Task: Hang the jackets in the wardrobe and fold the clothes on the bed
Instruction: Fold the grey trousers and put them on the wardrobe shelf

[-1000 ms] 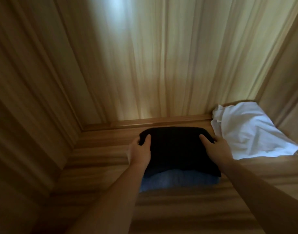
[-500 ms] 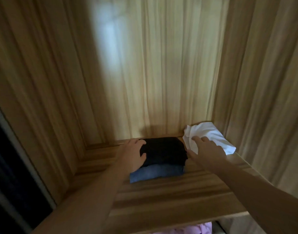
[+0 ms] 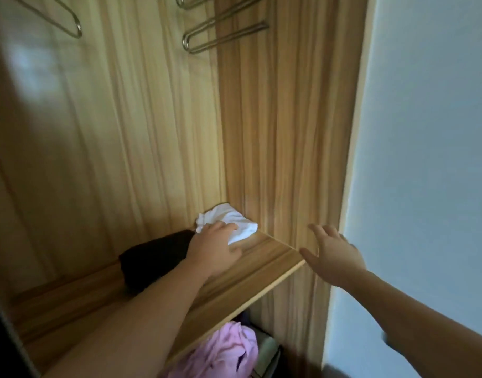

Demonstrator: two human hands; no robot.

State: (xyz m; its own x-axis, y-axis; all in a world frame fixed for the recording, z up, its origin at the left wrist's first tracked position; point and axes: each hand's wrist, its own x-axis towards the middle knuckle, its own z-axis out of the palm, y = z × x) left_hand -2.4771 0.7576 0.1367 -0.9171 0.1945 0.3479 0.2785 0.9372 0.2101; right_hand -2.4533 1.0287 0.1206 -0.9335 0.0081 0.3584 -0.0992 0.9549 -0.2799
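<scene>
Two hands are reaching: left hand (image 3: pixel 215 248) is lying relaxed, apparently touching the white cloth (image 3: pixel 234 223) just beyond it; right hand (image 3: pixel 334 253) is hovering spread, holding nothing.

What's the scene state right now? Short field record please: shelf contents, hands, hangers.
shelf: light wooden wardrobe shelf
on shelf: folded black garment; crumpled white cloth in back right corner
left hand: resting on the white cloth's edge, fingers relaxed
right hand: open, empty, by the shelf's right end
above: bare metal hangers
below shelf: pink garment
</scene>
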